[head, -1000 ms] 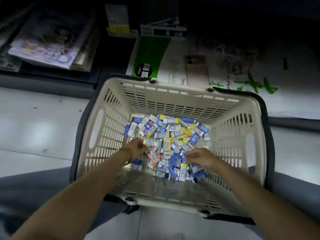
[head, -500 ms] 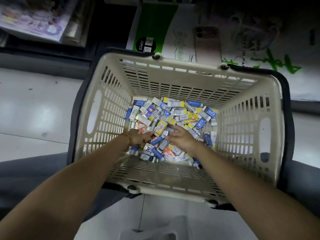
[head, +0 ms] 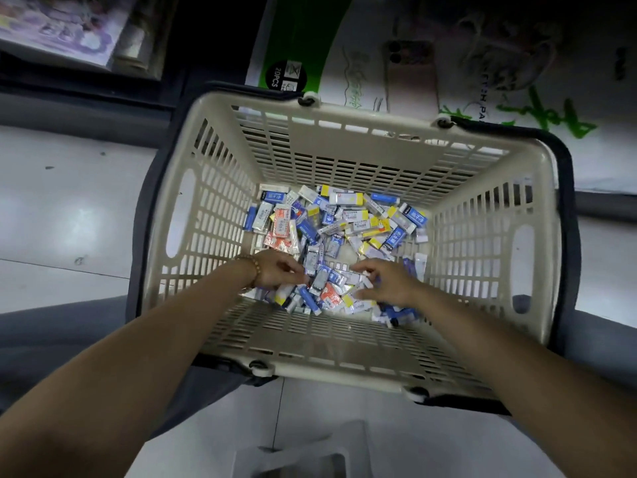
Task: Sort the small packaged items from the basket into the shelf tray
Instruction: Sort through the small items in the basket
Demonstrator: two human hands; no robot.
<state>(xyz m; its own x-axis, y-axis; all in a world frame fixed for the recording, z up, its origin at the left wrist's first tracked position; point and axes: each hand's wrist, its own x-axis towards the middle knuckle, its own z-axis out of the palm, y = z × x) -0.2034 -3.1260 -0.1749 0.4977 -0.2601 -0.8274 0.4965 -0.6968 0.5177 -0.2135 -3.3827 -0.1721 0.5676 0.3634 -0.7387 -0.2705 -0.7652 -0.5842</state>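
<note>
A cream slatted basket (head: pixel 220 188) with dark handles stands on the pale floor. Its bottom holds a pile of several small packaged items (head: pixel 344 219) in blue, white, yellow and orange wrappers. Both my forearms reach in over the near rim. My left hand (head: pixel 275 270), with a bead bracelet at the wrist, has its fingers curled and pinches a small packet at the pile's near left. My right hand (head: pixel 389 284) lies on the near right of the pile, thumb and fingers curled round white packets. No shelf tray can be made out.
Behind the basket lies a white and green carton (head: pixel 303 46) with a phone (head: pixel 410 74) on it. Magazines (head: pixel 58 25) sit on a dark low shelf at the far left. A pale plastic object (head: pixel 296 457) shows at the bottom edge.
The view has tilted down and closer to the basket. My right hand has drawn back from the pile's middle to its near right; my left hand stays at the near left.
</note>
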